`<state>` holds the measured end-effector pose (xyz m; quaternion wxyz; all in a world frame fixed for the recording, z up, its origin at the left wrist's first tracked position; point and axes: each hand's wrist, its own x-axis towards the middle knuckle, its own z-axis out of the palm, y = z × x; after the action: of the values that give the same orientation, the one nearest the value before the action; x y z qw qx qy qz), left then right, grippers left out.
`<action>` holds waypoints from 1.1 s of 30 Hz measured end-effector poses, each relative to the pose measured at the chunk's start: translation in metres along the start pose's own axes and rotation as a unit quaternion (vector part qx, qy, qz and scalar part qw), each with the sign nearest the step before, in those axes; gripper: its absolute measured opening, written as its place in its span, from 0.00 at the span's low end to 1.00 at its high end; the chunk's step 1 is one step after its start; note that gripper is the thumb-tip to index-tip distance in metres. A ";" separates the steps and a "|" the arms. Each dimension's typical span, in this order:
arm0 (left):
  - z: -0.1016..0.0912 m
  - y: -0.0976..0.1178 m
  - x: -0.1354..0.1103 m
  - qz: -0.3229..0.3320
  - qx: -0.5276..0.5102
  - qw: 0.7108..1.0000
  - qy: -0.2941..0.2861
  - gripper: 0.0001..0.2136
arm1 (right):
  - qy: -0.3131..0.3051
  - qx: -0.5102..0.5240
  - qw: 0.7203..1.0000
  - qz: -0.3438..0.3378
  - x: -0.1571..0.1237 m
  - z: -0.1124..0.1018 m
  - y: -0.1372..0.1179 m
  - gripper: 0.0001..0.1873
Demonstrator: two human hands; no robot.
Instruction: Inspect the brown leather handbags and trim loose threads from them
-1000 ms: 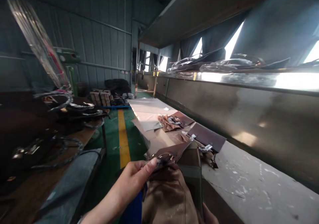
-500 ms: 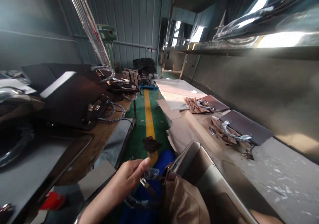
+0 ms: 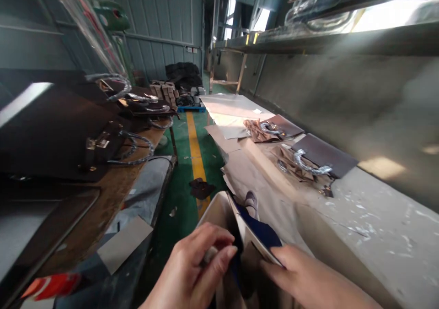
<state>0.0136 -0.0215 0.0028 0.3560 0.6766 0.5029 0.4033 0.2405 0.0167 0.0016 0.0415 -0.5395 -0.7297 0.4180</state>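
Note:
An unfinished handbag with pale stiff panels stands open in front of me, low in the head view. My right hand grips the edge of its right panel, thumb on the top and fingers out of sight. My left hand is at the bag's mouth, in front of the left panel. Its fingers are curled in towards the thumb, and something small and pale shows between them, too unclear to name. The bag's lower part is dark and partly hidden by both hands.
On the right table lie two brown bags with wrapped handles, plus paper scraps. Dark bags crowd the left bench, with a grey card and a red item below. A dark scrap lies on the aisle floor.
The handbag has turned and come to the middle, its opening now facing me. My left hand has moved from beside a metal clasp to the bag's mouth. My right hand has come further into view.

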 end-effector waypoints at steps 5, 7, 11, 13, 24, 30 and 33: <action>0.043 -0.013 0.006 0.013 0.016 0.995 -0.096 0.09 | -0.077 0.003 0.997 0.004 0.012 0.000 0.002 0.15; 0.048 -0.019 0.005 0.000 0.043 0.993 -0.112 0.11 | -0.085 0.001 0.996 0.019 0.013 0.000 0.008 0.16; 0.039 -0.025 0.004 -0.109 0.111 0.969 -0.191 0.14 | -0.085 -0.016 0.995 0.059 0.015 0.001 0.020 0.20; 0.034 -0.026 0.005 -0.156 0.195 0.936 -0.248 0.08 | -0.086 -0.013 0.994 0.065 0.018 0.002 0.024 0.21; 0.077 -0.039 -0.003 0.033 0.344 0.931 -0.114 0.21 | -0.093 0.035 0.995 0.023 0.021 0.000 0.033 0.17; 0.086 -0.034 0.003 -0.013 0.285 0.945 -0.159 0.12 | -0.114 0.023 0.992 0.038 0.018 -0.001 0.048 0.26; 0.086 -0.025 0.010 -0.064 0.292 0.935 -0.193 0.08 | -0.136 0.032 0.990 0.037 0.017 -0.001 0.055 0.30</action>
<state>0.0833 -0.0121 -0.0535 0.2583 0.7820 0.5621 0.0765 0.2752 0.0356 -0.0403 -0.0563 -0.5028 -0.6945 0.5115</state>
